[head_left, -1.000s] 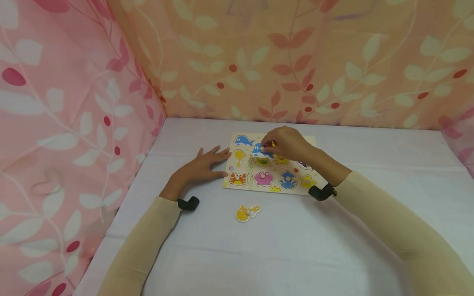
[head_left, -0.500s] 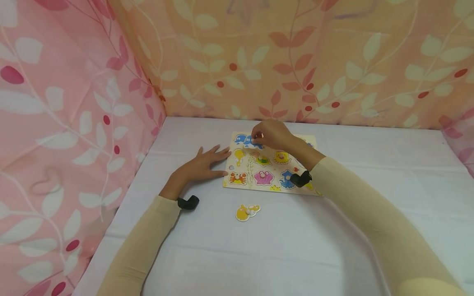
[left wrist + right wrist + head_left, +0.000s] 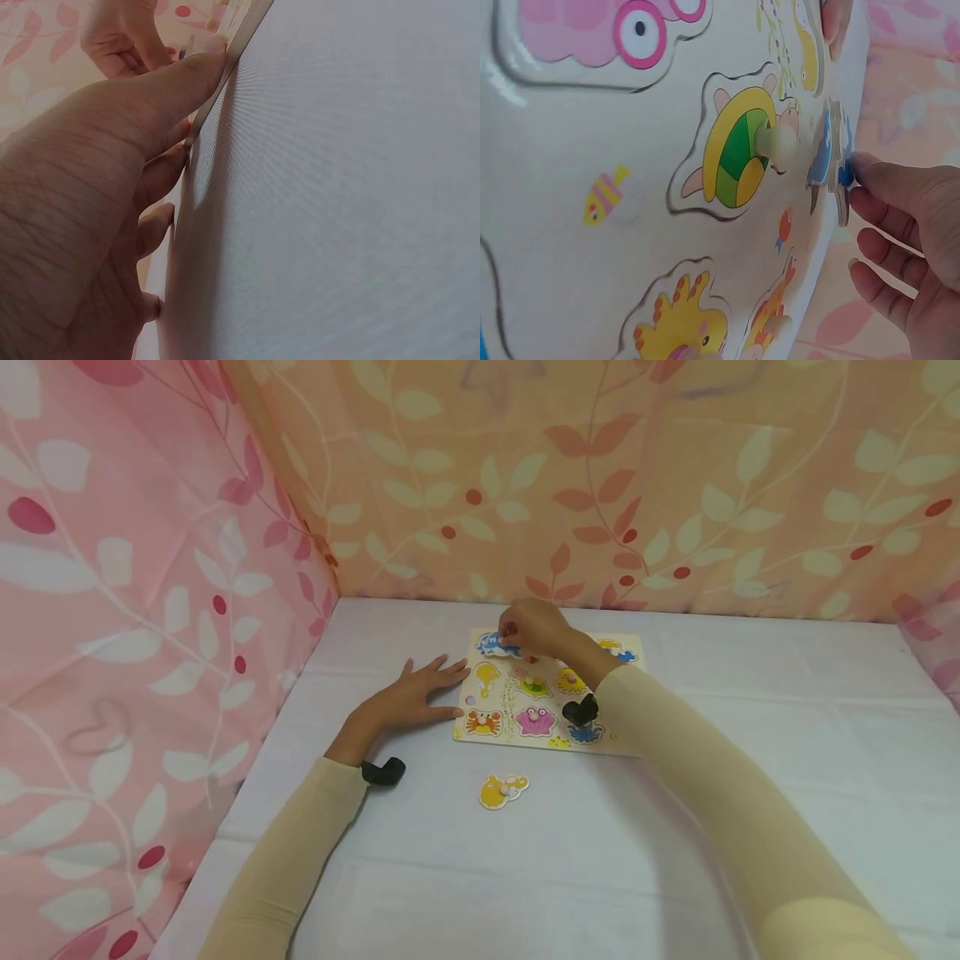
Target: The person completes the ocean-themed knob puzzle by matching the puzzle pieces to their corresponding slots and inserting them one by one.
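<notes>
On the white cloth lies a wooden knob puzzle board [image 3: 552, 695] with sea-animal pictures. My right hand [image 3: 537, 628] pinches a blue whale puzzle piece [image 3: 506, 650] at the board's back left corner, over the whale picture there. In the right wrist view, that whale piece stands close to the board's surface, tilted; whether it touches is unclear. My left hand [image 3: 411, 697] rests beside the board with fingers spread, thumb and fingertips at its left edge. A loose yellow seahorse-like piece [image 3: 503, 792] with a knob lies in front of the board.
A turtle piece [image 3: 739, 154] with a white knob, a pink shell piece [image 3: 536, 721] and a crab piece [image 3: 483, 722] sit in the board. Floral cloth walls [image 3: 480, 485] stand behind and at the left. The right forearm covers part of the board's right side.
My right hand has carried the whale piece left and back, from the board's middle to the whale picture in the corner. The left hand and the loose yellow piece have stayed in place.
</notes>
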Available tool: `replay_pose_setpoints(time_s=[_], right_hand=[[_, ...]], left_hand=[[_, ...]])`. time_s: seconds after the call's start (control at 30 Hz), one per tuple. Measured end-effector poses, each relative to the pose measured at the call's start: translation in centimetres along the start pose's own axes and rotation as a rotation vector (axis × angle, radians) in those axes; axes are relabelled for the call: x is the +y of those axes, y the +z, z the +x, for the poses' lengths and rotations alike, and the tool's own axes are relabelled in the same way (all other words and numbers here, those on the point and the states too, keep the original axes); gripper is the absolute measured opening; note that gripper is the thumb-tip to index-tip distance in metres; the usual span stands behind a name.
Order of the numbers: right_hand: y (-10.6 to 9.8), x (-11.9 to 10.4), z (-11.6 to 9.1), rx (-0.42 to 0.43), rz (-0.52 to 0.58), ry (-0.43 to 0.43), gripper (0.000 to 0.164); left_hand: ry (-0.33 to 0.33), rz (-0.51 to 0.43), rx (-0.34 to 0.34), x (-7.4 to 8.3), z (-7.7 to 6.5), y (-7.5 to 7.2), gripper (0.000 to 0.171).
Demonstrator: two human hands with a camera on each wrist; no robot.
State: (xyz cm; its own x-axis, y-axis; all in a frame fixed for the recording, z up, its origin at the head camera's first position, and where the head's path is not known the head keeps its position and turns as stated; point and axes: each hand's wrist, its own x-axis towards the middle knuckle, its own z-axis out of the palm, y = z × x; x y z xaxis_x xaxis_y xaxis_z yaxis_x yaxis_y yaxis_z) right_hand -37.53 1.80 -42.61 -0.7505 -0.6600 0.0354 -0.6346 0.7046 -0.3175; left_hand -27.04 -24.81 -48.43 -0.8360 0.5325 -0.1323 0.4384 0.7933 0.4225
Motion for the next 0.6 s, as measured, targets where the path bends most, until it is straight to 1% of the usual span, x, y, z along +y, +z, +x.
replay_pose_setpoints(time_s=[0.3,0.6], right_hand=[[0.7,0.1,1.5,-0.001,0.019,0.041,0.011],[1.1,0.1,1.9,-0.035,0.057,0.078,0.012]], left_hand=[[-0.012,0.012,-0.004,0.2,0.0,-0.2,0.082],[-0.008,0.008,0.006,-0.1,0.0,0.1,0.082]])
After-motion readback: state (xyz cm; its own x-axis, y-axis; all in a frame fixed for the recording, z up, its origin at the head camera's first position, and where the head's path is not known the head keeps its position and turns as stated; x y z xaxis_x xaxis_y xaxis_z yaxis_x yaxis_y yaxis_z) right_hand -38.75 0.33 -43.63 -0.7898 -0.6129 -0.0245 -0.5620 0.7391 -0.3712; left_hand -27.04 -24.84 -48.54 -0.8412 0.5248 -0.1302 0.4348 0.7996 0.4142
